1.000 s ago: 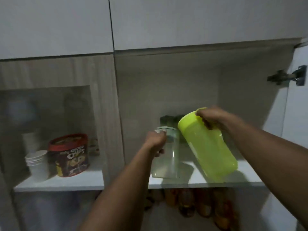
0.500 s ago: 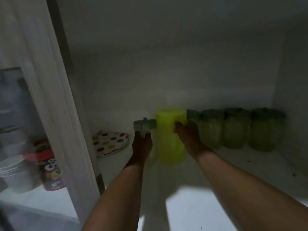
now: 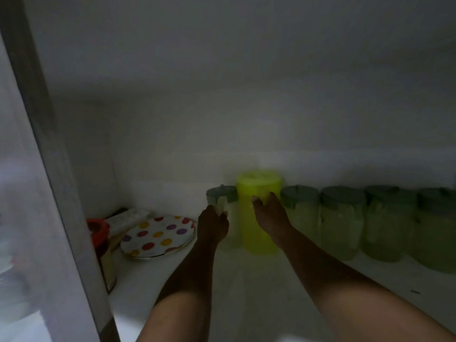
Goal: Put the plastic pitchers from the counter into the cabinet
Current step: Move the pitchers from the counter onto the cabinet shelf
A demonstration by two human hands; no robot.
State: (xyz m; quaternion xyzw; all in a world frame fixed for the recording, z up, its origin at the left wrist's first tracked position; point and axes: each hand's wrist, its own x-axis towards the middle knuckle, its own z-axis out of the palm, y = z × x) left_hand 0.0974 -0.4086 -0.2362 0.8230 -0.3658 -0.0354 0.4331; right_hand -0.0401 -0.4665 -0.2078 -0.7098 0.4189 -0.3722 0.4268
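Deep inside the dim cabinet, a bright yellow-green pitcher stands upright on the white shelf against the back wall. My right hand is wrapped around its right side. Just left of it stands a clear pitcher with a grey-green lid, and my left hand grips its front. Both pitchers rest on the shelf, touching or nearly touching each other.
Several clear pitchers with green lids line the back wall to the right. A polka-dot plate leans at the left, beside a red-lidded container. The cabinet's vertical divider rises at the left.
The view has pushed further into the cabinet. Both pitchers have gone back to the rear wall, and both hands stay on them.
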